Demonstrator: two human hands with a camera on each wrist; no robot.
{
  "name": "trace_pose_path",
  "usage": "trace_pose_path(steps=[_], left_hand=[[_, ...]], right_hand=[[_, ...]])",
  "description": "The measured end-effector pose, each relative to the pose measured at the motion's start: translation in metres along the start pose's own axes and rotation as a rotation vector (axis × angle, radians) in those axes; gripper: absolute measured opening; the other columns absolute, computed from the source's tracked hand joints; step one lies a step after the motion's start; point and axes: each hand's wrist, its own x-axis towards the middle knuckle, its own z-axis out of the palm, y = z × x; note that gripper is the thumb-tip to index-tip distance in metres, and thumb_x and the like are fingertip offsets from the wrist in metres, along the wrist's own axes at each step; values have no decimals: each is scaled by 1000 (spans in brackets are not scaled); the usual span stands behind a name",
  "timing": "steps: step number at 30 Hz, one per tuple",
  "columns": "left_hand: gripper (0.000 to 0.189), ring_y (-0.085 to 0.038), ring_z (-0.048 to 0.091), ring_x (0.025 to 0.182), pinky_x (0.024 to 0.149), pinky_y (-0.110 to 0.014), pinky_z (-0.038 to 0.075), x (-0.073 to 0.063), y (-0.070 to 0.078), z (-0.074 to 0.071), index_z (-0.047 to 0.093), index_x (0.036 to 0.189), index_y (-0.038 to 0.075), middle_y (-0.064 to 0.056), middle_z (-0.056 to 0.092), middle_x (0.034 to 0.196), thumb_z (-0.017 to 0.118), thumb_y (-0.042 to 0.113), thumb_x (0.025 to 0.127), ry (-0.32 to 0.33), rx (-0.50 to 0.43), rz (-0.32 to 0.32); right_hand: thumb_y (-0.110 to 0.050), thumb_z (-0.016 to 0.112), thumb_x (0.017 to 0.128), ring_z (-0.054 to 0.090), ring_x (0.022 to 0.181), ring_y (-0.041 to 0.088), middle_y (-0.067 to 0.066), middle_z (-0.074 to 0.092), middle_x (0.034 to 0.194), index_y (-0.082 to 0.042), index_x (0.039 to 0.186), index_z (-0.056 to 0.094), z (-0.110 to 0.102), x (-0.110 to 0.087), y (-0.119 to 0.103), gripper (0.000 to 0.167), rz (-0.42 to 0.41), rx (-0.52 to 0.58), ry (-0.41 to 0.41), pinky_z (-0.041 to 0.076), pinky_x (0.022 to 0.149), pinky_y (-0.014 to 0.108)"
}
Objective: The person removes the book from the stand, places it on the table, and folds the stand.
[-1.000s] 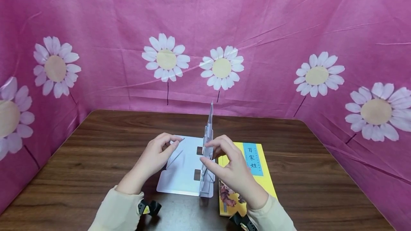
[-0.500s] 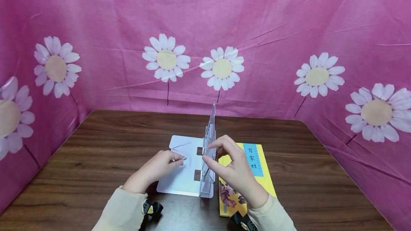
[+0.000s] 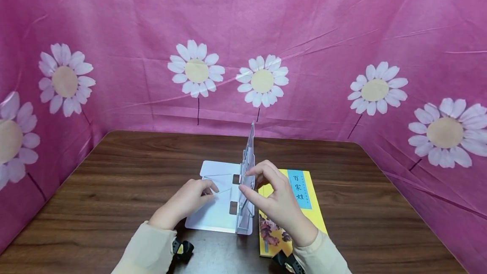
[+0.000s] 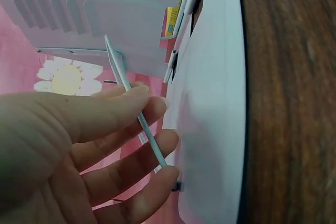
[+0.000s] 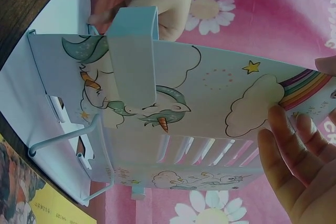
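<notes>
A white metal book stand stands on the table, its base plate (image 3: 213,219) flat and its back panel (image 3: 249,155) upright, edge-on to the head view. Unicorns, a cloud (image 5: 254,103) and a rainbow are printed on the panel's right side. My left hand (image 3: 194,198), over the base plate, pinches the stand's wire support (image 4: 152,142) between thumb and fingers. At the panel's edge, my right hand (image 3: 279,202) holds it, fingertips on the printed face. A second wire bracket (image 5: 63,139) sits low on that face. The wire support's far end is partly hidden behind my left fingers.
A yellow book (image 3: 313,215) with a blue title label lies just right of the stand, partly under my right hand. The brown wooden table (image 3: 114,172) meets a pink cloth backdrop (image 3: 312,20) with printed daisies.
My left hand has come nearer and slightly right, swinging the wire support down over the base plate. The right hand stays at the panel, which leans slightly further right than a second ago.
</notes>
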Motion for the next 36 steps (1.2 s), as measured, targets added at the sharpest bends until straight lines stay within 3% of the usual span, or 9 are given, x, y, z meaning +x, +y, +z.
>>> trace_pose_path(steps=[11,30,36], left_hand=[[8,-8,64,84,74,-29,52,0,-2,4,78,93,12,3,74,89,70,13,90,-42,-1,-41],[19,-16,64,91,79,-32,52,-2,3,0,80,96,8,-1,73,93,69,22,91,-130,7,43],[28,-21,65,95,84,-39,53,-1,4,0,76,107,2,-7,73,100,67,25,93,-146,20,69]], right_hand=[[-7,77,83,55,69,6,-2,59,89,-15,103,65,-1,0,-1,24,11,0,-18,55,65,26],[-10,75,86,54,69,5,3,57,89,-16,106,62,2,-1,-3,24,59,5,-43,54,65,26],[-14,76,86,56,70,6,4,57,86,-18,125,57,8,-5,-1,43,85,-11,-103,52,59,25]])
